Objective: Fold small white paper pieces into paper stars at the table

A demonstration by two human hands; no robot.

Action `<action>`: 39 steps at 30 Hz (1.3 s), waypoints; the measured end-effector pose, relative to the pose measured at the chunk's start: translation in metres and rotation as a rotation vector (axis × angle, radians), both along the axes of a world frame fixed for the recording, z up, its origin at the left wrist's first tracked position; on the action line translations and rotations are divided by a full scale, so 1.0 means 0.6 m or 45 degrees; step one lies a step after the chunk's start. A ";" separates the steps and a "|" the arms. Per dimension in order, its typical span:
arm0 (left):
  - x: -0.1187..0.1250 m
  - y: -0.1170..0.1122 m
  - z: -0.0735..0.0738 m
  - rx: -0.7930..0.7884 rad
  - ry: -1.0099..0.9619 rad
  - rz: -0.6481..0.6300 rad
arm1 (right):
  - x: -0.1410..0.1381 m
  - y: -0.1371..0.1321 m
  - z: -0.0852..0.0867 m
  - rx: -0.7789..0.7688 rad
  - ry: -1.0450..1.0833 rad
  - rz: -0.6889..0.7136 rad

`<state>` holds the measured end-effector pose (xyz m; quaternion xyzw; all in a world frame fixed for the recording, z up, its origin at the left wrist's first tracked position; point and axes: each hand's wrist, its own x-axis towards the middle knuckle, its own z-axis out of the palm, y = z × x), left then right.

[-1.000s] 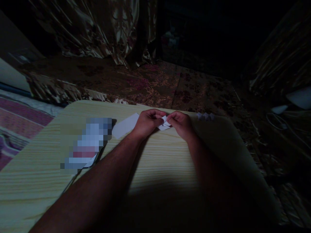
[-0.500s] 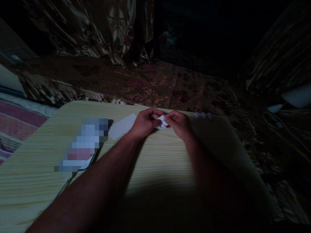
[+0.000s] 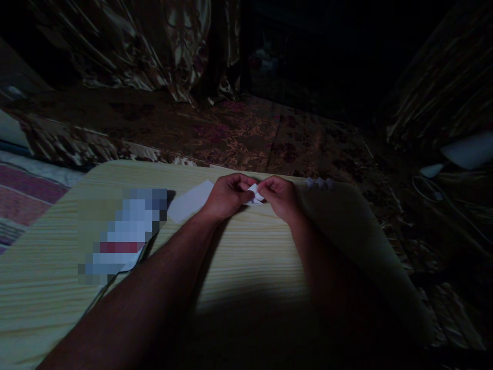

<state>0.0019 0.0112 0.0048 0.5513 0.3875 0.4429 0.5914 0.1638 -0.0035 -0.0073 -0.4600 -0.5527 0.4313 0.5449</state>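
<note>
Both of my hands meet near the far edge of a pale wood-grain table (image 3: 250, 246). My left hand (image 3: 225, 197) and my right hand (image 3: 280, 196) each pinch a small folded piece of white paper (image 3: 254, 194) between their fingertips, just above the table top. A flat white paper slip (image 3: 188, 200) lies beside my left hand, partly hidden by it. The scene is dim.
Several small folded white paper pieces (image 3: 319, 182) sit at the table's far right edge. A blurred-out object (image 3: 123, 234) lies on the left of the table. Dark patterned fabric (image 3: 239, 133) covers the floor beyond, with a cable (image 3: 427, 187) at the right.
My hands stay pinched on the small paper and shift it only slightly. The view has drifted a little to the right.
</note>
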 end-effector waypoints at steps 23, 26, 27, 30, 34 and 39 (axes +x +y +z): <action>0.002 0.002 -0.014 0.086 0.102 0.024 | -0.006 0.001 0.004 0.016 -0.024 -0.110; 0.003 0.001 -0.015 0.092 0.110 0.038 | -0.008 0.001 0.005 0.016 -0.044 -0.128; 0.003 0.000 -0.013 0.094 0.114 0.051 | -0.008 0.000 0.005 0.020 -0.049 -0.129; 0.003 -0.003 -0.007 0.109 0.149 0.095 | -0.007 -0.001 0.006 0.038 -0.055 -0.123; 0.003 -0.005 -0.002 0.125 0.185 0.121 | -0.007 -0.003 0.006 0.033 -0.091 -0.134; 0.003 -0.005 -0.002 0.146 0.207 0.138 | -0.006 -0.004 0.005 0.044 -0.123 -0.143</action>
